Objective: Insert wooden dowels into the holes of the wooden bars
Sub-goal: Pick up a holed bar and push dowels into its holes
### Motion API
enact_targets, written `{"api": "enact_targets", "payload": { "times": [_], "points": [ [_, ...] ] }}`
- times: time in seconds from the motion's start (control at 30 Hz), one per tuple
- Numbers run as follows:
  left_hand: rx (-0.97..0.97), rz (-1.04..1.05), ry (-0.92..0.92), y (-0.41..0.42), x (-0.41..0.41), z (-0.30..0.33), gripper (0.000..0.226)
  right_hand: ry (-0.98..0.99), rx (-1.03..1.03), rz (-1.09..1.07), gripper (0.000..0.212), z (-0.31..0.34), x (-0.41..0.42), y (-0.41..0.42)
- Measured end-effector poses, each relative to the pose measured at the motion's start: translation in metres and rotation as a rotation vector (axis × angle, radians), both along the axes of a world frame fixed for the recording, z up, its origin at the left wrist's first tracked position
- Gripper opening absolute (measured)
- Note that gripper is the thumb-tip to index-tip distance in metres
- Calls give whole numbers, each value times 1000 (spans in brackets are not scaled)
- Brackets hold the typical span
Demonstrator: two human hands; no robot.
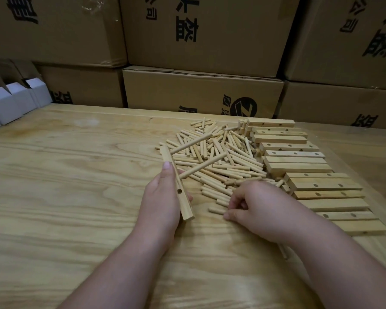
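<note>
A pale wooden bar with round holes (178, 186) sits tilted above the table, gripped along its length by the left hand (163, 197), thumb laid flat on its upper face. Two light round wooden dowels stand out of the bar toward the right: the upper inserted dowel (193, 143) near the bar's far end, the lower inserted dowel (202, 165) near its middle. One open hole shows on the bar's near part, just below the thumb. The right hand (252, 206) rests on the table at the near edge of a loose heap of short light wooden dowels (221, 157), fingers curled and pinching a single short loose dowel (217, 210) lying flat there. The heap lies right of the held bar, spread across the table's middle. Further right, a row of pale drilled wooden bars (310, 175) lies side by side, running from far to near. All rests on a light wood-grain tabletop (76, 186). Behind stand stacked brown cardboard cartons with black print (201, 52); small open white boxes (11, 101) sit at the far left edge.
</note>
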State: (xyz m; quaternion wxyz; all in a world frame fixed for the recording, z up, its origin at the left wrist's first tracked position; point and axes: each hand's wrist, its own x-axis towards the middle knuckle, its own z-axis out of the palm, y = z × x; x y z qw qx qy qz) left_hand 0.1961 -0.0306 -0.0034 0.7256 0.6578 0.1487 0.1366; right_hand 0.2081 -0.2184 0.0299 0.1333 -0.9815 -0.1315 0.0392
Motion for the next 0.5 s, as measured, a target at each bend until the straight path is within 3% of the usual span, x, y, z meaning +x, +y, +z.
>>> {"api": "enact_targets", "payload": {
  "times": [0.07,0.17,0.33,0.5],
  "points": [
    [3,-1,-1,0,0,0,47,-61,-13,46,20,2,1,0],
    [4,-4,-10,-1,0,0,50,-125,130,73,13,9,-1,3],
    [22,-21,-38,-2,-2,2,53,-37,437,176,5,17,-13,13],
    [7,-32,-52,-1,-3,1,52,-13,526,266,3,17,-19,18]
  ]
}}
